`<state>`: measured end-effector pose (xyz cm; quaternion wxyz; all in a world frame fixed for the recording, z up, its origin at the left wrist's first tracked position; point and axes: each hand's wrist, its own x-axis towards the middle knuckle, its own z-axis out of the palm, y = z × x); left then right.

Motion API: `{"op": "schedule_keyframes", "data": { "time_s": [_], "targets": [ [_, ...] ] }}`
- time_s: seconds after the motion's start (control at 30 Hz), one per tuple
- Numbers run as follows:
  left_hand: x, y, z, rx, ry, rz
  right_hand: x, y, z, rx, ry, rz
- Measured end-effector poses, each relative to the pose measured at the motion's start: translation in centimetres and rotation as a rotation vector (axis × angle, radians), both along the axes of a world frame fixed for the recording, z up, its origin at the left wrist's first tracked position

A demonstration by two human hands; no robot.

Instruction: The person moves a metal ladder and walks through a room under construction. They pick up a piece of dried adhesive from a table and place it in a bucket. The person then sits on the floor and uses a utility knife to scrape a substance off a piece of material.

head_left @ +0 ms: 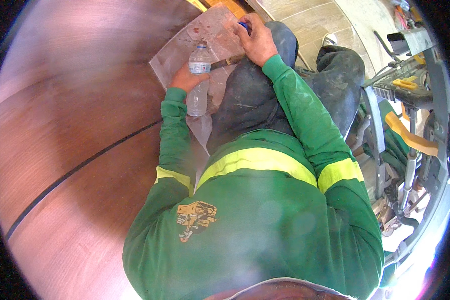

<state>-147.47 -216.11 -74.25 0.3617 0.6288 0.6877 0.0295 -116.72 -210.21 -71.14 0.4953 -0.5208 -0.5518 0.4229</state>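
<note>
My left hand [187, 77] is wrapped round a clear plastic water bottle [197, 100], which has a pale label and a blue band at its neck. The bottle's neck points away from me. Farther off and to the right, my right hand [257, 40] pinches a small dark-blue thing [243, 25]. Fingers cover most of it, so I cannot tell whether it is a cap. Between the bottle and my knee lies a tool with a dark flat blade and a brownish handle [233, 60]. Its far end goes out of sight behind the bottle.
Under the bottle is a dusty, stained board [172, 50]. A curved wood-grain panel [85, 125] with a black strip fills the left side. My bent legs [250, 95] are close on the right. Beyond them stands a metal frame [375, 135] with yellow parts, beside a tiled floor [315, 22].
</note>
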Motion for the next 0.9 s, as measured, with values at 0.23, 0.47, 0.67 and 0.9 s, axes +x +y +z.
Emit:
{"op": "schedule_keyframes", "data": {
  "time_s": [0.23,0.47,0.67,0.9],
  "targets": [
    [1.8,0.0,1.9,-0.006,-0.027,0.016,0.3,0.1,-0.4,0.019,-0.033,-0.008],
    [1.7,-0.1,2.7,-0.039,-0.057,0.035,0.1,0.0,0.1,0.008,-0.023,-0.006],
    [-0.6,-0.1,-0.5,-0.058,-0.023,0.012,-0.2,-0.2,0.7,0.025,-0.035,0.002],
    [1.0,-0.1,0.8,-0.013,-0.051,0.023,0.2,0.1,-0.4,0.041,-0.040,-0.018]
  ]
}}
